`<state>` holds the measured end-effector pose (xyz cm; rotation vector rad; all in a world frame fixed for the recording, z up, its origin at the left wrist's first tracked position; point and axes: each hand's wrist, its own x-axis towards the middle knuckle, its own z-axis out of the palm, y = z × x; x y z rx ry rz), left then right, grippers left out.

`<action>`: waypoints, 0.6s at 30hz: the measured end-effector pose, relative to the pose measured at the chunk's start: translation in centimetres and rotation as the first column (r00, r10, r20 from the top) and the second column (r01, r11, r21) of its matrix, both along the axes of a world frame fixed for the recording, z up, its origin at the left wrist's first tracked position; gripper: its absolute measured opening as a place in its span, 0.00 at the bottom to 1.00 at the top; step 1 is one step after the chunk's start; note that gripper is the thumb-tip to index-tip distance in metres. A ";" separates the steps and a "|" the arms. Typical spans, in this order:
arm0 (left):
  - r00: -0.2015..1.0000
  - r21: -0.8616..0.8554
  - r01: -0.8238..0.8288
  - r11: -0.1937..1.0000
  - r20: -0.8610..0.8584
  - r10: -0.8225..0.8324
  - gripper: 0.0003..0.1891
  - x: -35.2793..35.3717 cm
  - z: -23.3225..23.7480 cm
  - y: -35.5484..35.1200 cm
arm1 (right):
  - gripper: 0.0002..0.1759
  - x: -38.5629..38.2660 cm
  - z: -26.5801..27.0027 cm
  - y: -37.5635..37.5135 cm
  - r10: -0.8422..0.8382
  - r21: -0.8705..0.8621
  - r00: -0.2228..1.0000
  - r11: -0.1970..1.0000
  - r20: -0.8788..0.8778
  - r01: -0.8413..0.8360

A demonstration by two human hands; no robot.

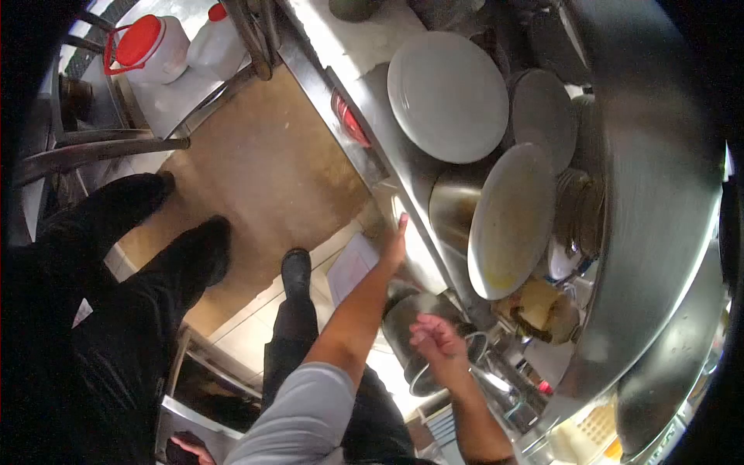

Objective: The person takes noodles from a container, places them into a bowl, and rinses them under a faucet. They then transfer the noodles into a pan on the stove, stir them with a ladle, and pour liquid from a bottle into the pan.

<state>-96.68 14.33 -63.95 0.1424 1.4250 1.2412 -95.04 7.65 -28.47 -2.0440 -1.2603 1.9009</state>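
Note:
My left hand (397, 246) reaches to the metal front edge of the counter (411, 225). One finger or thumb is stretched out and the others are mostly hidden; nothing shows in it. My right hand (439, 341) is over a metal pot (403, 325) and a wire-rimmed round item (476, 349), its fingers loosely bent and apart, with no object visible in them. Beyond the hands, a stained oval plate (511, 225) leans beside a steel container (453, 203). A white round plate (448, 97) lies farther up, with another plate (545, 116) beside it.
At the left is another person in dark trousers (155, 287); a hand (192, 448) shows at the bottom left. A red-lidded white tub (147, 48) and a white jug (219, 46) sit on a metal shelf. Food scraps (536, 310) lie near the oval plate. A curved steel surface (659, 194) borders the right.

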 end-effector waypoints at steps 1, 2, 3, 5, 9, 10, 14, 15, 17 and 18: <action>0.994 -0.005 -0.085 0.996 -0.062 0.084 0.51 -3.4 3.9 1.7 | 0.19 0.3 -0.3 -0.4 0.021 0.015 1.000 1.000 -0.019 -0.021; 0.999 -0.183 0.037 0.982 0.022 -0.034 0.51 -5.6 2.8 2.2 | 0.18 -0.6 -0.1 0.1 0.047 0.010 0.998 0.999 0.041 -0.047; 0.983 -0.338 0.164 0.927 0.133 -0.126 0.51 -7.0 1.3 2.8 | 0.18 -0.6 0.1 -0.8 0.043 -0.004 0.998 0.999 0.050 -0.043; 0.998 -0.223 0.049 0.974 -0.023 -0.056 0.49 -10.0 0.4 4.6 | 0.17 -0.7 -1.8 -0.2 0.013 -0.001 1.000 1.000 -0.019 -0.013; 0.996 -0.177 0.077 0.981 0.063 -0.067 0.41 -16.0 1.3 5.8 | 0.19 -1.4 -2.3 -0.1 0.121 0.031 0.991 0.992 0.057 -0.123; 0.996 -0.239 0.005 0.971 -0.082 -0.026 0.34 -16.8 1.2 5.4 | 0.19 -1.7 -2.6 0.1 0.132 0.029 0.990 0.991 0.052 -0.134; 0.997 -0.126 0.062 0.990 0.043 -0.057 0.28 -19.5 0.9 2.4 | 0.27 -4.3 -5.4 1.6 0.405 0.216 0.857 0.850 0.318 -0.481; 0.992 -0.072 0.040 0.997 0.119 -0.031 0.27 -19.5 0.6 1.6 | 0.30 -5.2 -6.5 2.4 0.420 0.289 0.801 0.776 0.426 -0.561; 0.980 -0.021 0.012 1.000 0.197 -0.008 0.27 -19.9 2.5 0.4 | 0.34 -5.8 -11.0 4.3 0.431 0.467 0.718 0.555 0.547 -0.689; 0.964 -0.093 0.019 0.996 0.264 0.006 0.26 -21.1 6.7 0.3 | 0.35 -6.7 -12.9 5.3 0.413 0.440 0.657 0.506 0.631 -0.742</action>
